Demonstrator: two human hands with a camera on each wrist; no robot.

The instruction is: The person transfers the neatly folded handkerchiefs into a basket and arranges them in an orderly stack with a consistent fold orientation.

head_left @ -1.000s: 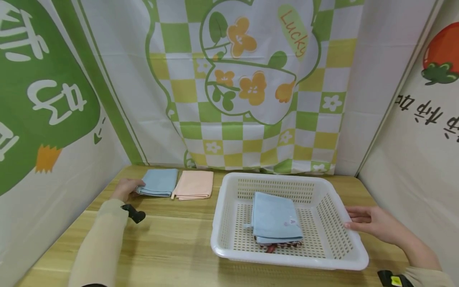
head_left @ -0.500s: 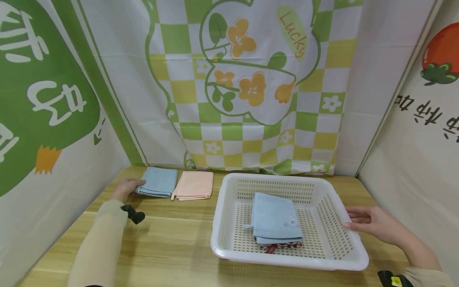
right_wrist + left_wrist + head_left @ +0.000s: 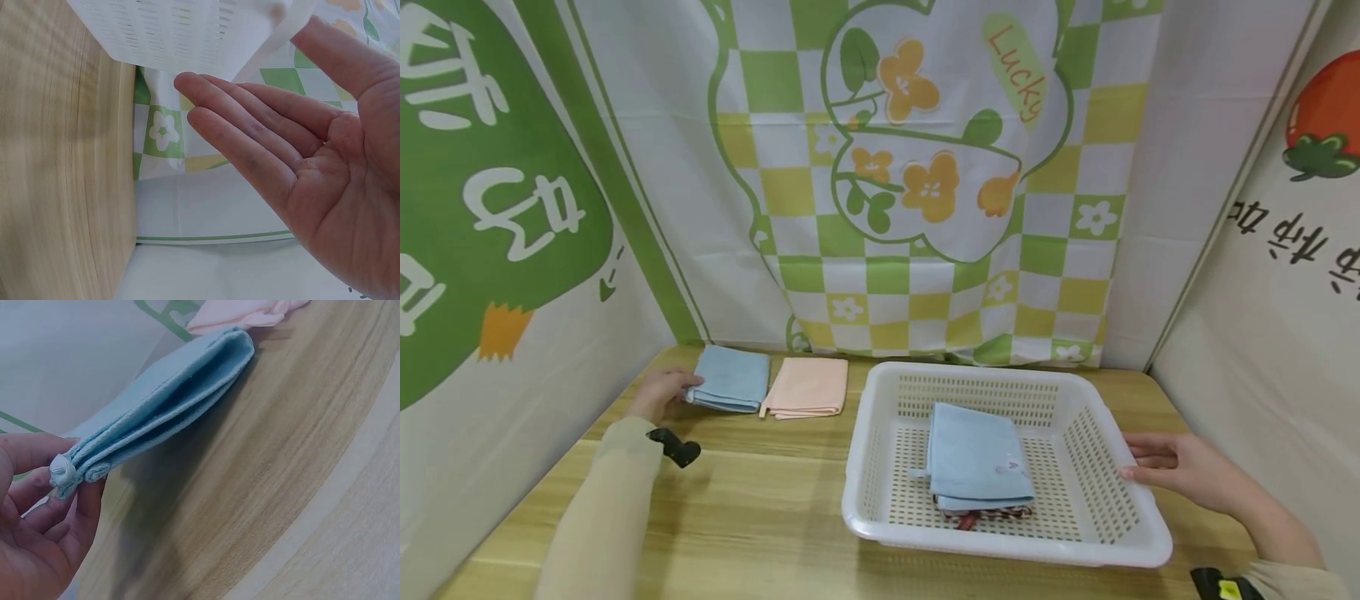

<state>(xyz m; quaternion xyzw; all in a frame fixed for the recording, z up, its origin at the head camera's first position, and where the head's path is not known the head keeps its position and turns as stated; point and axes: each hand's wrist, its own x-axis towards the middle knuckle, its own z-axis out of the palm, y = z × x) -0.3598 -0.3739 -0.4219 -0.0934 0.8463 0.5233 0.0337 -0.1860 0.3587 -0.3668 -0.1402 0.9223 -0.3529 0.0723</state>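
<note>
At the table's far left, my left hand (image 3: 661,393) pinches the near-left corner of a folded light blue towel (image 3: 730,379). In the left wrist view the thumb and fingers (image 3: 87,506) grip its layered edge, and a shadow lies below the towel. Beside it a folded pink towel (image 3: 808,387) lies on the table. A white plastic basket (image 3: 1000,546) stands to the right; inside, another folded blue towel (image 3: 977,454) covers a dark patterned cloth (image 3: 988,511). My right hand (image 3: 1198,468) rests at the basket's right rim, fingers nearly straight, thumb by the rim.
The wooden table (image 3: 760,500) runs back to a green-and-white checked curtain (image 3: 925,275). Printed side panels close in on the left and right. The basket takes up much of the table's right half.
The far edge of the blue towel in my left hand has risen slightly, and that hand has shifted a little left. My right hand and the basket stay in place.
</note>
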